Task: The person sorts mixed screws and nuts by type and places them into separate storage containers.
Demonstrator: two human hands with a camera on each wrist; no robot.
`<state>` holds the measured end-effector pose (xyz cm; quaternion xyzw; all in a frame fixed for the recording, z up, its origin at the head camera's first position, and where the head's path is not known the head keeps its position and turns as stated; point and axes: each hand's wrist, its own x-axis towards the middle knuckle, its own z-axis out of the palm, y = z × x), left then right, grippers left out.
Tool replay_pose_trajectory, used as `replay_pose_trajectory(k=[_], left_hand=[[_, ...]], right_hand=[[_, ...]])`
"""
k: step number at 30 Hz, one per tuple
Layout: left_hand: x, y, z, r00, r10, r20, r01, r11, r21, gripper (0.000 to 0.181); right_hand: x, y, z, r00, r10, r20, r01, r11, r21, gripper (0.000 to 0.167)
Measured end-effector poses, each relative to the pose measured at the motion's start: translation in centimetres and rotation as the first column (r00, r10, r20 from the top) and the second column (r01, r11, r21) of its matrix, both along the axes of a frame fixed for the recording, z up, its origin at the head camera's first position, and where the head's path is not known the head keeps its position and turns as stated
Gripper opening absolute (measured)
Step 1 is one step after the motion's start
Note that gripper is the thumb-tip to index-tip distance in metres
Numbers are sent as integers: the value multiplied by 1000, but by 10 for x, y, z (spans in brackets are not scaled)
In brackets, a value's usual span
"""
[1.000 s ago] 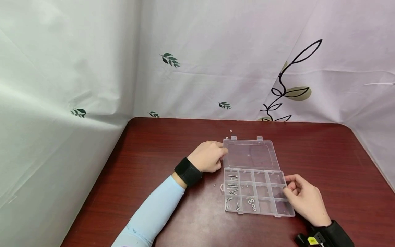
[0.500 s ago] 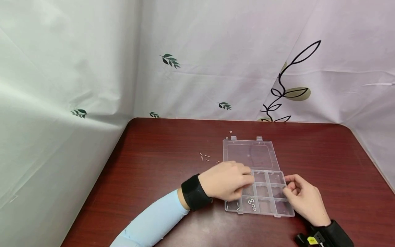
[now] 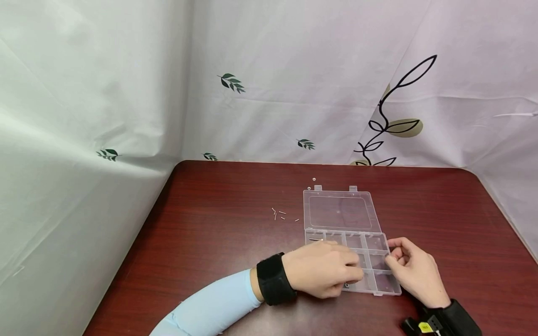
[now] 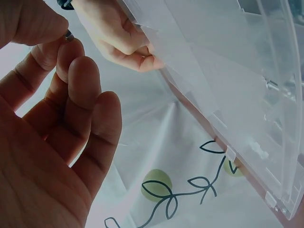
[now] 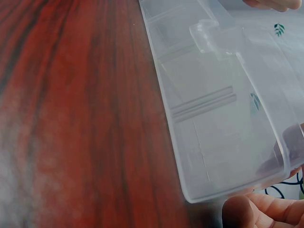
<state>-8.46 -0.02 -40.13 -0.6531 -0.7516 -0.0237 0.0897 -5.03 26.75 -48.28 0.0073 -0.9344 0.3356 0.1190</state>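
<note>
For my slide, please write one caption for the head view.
Left hand over an open plastic box, right hand at its side, small metal pieces loose on the table.

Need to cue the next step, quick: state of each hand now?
Left hand: closed, pinching a small metal piece.
Right hand: curled at the right edge of the plastic box; grip or touch, cannot tell.

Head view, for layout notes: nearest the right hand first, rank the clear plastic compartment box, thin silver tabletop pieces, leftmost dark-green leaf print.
1. Box: beside the right hand.
2. Silver pieces: left of it.
3. Leaf print: left curtain.
</note>
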Motion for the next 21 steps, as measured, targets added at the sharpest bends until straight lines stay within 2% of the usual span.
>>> replay_pose_trajectory(k=[5,9,15,18,21], left_hand=[[1,0,0,1000,6,-16,-6,1000,-8,9],[0,0,0,1000,19,10,-19,1000,-13,13],[-2,-2,0,994,70,88,-67,997,-36,56],[-7,-4,1,990,96,104,-92,995,-35,61],[-17,-7,1,987,119,113,-118,993,-17,59]], right_hand=[[0,0,1,1000,0,10,0,1000,0,25],[0,0,1,1000,1,15,-1,1000,-1,25],[0,0,0,1000,6,5,-6,1000,-3,25],[0,1,0,1000,8,2,-8,1000,1,25],[-1,0,0,1000,3,-3,-3,1000,-1,26]])
